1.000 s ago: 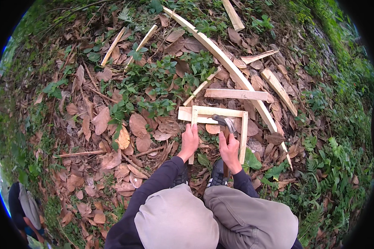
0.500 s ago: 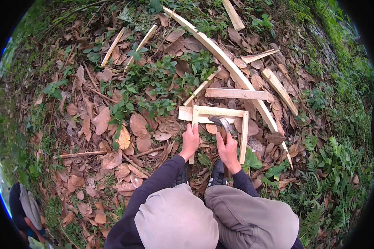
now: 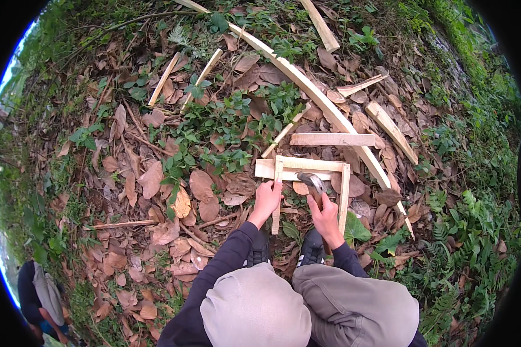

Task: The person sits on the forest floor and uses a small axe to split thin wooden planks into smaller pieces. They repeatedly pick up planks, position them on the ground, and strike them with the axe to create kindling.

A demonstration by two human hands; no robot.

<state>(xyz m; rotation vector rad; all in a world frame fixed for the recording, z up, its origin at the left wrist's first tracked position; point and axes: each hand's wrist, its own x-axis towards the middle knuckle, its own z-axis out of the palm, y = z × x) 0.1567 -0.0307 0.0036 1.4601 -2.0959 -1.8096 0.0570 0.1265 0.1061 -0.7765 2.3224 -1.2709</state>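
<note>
A small frame of pale wooden slats (image 3: pixel 310 165) lies on the leaf-strewn ground in front of my knees. My left hand (image 3: pixel 266 198) grips the frame's left upright slat (image 3: pixel 276 191) near its middle. My right hand (image 3: pixel 326 211) is closed on the handle of a hammer (image 3: pixel 314 184), whose dark head points up inside the frame, just below the top slat. Both sleeves are dark, and my feet in dark shoes stand below the frame.
A long curved wooden strip (image 3: pixel 315 95) runs from top centre down to the right. Loose slats (image 3: pixel 332 139) and offcuts (image 3: pixel 391 128) lie around it. Dry brown leaves and green plants cover the ground. Another person (image 3: pixel 40 298) crouches at the lower left edge.
My hands and the hammer stay in nearly the same place; the hammer head has shifted only slightly inside the frame.
</note>
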